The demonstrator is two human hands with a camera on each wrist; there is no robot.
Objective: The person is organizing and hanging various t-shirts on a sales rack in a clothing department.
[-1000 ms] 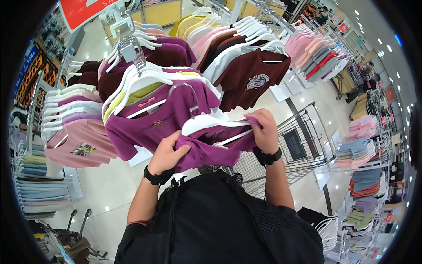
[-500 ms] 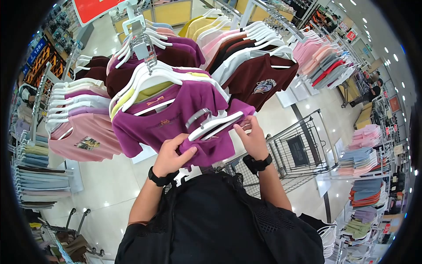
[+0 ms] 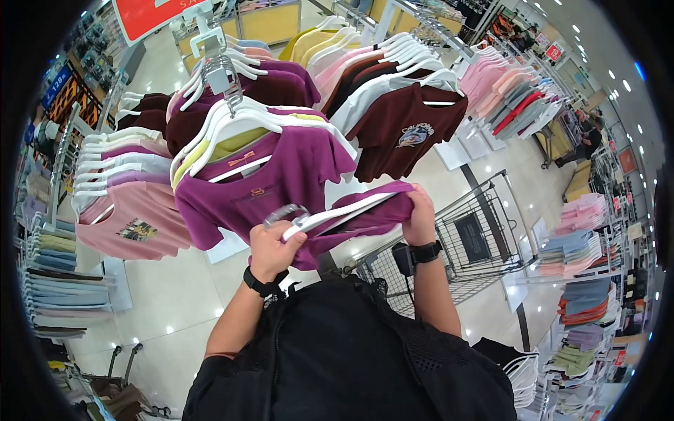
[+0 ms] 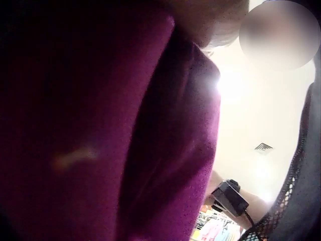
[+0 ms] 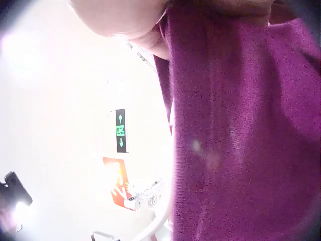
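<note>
In the head view a purple T-shirt is held out in front of the chest, with a white hanger lying along its neck opening. My left hand grips the hanger's left end together with the cloth; the hook tilts up just behind the fingers. At the other side, my right hand pinches the shirt's edge and draws it taut to the right. Purple cloth fills much of the left wrist view. The right wrist view shows ribbed purple fabric hanging below the fingers.
Just ahead, another purple T-shirt hangs at the front of a packed rack. A pink T-shirt hangs to its left, a maroon T-shirt to its right. A wire shopping cart stands close at the right.
My right hand regripped the shirt's edge and pulled it out to the right, stretching the slack cloth. My left hand shifted toward the hanger's end, and the hook now tips left.
</note>
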